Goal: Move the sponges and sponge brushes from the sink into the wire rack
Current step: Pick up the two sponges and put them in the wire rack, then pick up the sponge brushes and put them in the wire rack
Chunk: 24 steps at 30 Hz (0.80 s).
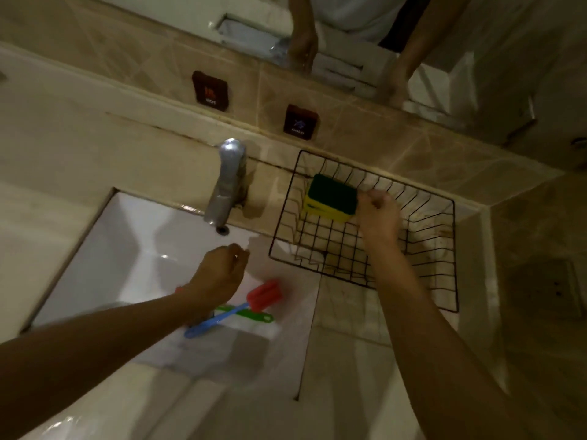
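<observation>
Hands apart: left hand point(219, 274) curled, holding nothing, over the white sink point(127, 249) above 2 sponge brushes point(254, 304) near its right edge. Farther, right hand point(378, 217) grips stacked sponges point(332, 198) inside the wire rack point(444, 265), whose right half lies bare.

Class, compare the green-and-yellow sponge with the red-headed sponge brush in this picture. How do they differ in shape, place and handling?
The sponge is a flat block, green on top and yellow below; the sponge brush has a ribbed red head on a blue handle. The sponge sits in the wire rack; the brush lies in the sink. The right hand is at the sponge; the left hand hovers above the brush.
</observation>
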{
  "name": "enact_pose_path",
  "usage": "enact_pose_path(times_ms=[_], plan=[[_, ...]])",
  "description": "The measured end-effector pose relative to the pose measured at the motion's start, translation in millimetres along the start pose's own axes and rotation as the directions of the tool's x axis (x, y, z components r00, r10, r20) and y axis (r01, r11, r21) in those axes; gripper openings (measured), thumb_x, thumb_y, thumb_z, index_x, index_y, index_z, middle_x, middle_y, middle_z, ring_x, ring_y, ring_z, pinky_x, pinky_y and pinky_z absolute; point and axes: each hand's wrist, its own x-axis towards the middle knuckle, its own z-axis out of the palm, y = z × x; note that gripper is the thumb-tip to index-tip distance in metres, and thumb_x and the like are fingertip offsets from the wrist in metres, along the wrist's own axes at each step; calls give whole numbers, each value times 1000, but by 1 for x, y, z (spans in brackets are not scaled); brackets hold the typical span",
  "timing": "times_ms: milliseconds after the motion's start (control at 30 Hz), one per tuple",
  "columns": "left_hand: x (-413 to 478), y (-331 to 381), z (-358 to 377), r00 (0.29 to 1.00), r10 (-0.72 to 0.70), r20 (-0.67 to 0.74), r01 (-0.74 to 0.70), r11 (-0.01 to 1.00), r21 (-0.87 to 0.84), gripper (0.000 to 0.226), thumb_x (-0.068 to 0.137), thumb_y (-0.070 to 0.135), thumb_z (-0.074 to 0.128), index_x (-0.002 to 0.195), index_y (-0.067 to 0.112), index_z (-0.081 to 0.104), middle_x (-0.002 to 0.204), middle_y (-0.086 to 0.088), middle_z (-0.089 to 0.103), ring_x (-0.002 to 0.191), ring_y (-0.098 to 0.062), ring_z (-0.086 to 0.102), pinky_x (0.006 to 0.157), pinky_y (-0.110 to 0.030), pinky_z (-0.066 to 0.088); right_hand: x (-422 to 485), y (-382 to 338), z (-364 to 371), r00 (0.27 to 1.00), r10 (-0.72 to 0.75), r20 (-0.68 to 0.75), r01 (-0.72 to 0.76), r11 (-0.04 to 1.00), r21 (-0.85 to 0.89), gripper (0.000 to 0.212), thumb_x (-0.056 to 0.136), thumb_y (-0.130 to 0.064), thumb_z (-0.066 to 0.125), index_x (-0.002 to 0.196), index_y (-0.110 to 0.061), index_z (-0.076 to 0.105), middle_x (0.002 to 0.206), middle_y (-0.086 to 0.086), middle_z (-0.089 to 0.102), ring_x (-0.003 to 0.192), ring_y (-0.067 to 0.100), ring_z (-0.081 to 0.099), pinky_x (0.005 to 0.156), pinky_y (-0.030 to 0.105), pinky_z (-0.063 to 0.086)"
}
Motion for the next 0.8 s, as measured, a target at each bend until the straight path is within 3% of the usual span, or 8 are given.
enact_pose_path(times_ms=[100,200,333,433,500,600,700,800], plan=[[-28,-43,-6,968,-224,113,220,974,50,29,92,21,49,73,2,61,71,-18,69,61,-28,65,63,-41,56,-76,-1,-13,991,-99,85,82,979,185,11,91,-27,59,87,-25,68,71,-12,61,63,8,56,54,22,46],[-42,-75,-5,953,-226,201,201,970,138,23,83,17,56,68,4,68,74,-15,71,70,-26,66,69,-39,53,-158,21,11,969,-171,177,155,983,102,13,90,-25,61,78,-26,65,62,-14,58,56,1,53,50,10,43],[-46,-96,13,962,-108,251,48,971,233,17,73,17,58,66,6,69,74,-15,70,79,-31,63,72,-36,47,-206,78,68,914,-11,405,82,984,-157,7,86,-13,65,86,-14,72,74,-5,68,63,3,59,58,8,43],[-45,-109,35,968,-95,231,28,961,275,14,77,18,62,75,5,67,79,-18,69,78,-35,63,66,-37,42,-206,116,101,780,122,613,183,893,-411,28,85,-13,62,112,-9,67,104,13,70,90,26,63,74,30,50],[-45,-115,48,959,-82,272,-5,953,304,20,82,23,62,90,6,65,90,-21,67,86,-38,63,69,-42,47,-204,136,117,710,193,677,289,797,-530,46,84,-14,62,129,-10,57,129,18,58,112,36,56,90,37,49],[-43,-127,66,936,-68,346,-70,926,372,34,84,30,61,110,9,59,105,-19,63,99,-36,59,77,-37,47,-207,158,127,747,119,654,407,696,-591,55,81,-13,62,134,-9,52,137,21,46,116,42,45,97,44,44],[-42,-132,76,940,-120,320,5,941,337,20,88,25,53,98,9,60,92,-14,62,92,-36,60,59,-20,41,-215,170,132,784,3,621,494,602,-627,55,76,-11,61,130,-10,54,128,20,51,106,40,45,90,46,43],[-39,-127,75,942,-77,327,-70,907,416,22,91,19,47,98,5,62,97,-21,65,93,-39,60,69,-36,45,-216,171,140,790,-46,611,536,536,-653,45,80,-8,58,125,-5,57,120,25,55,101,41,50,80,45,43]])
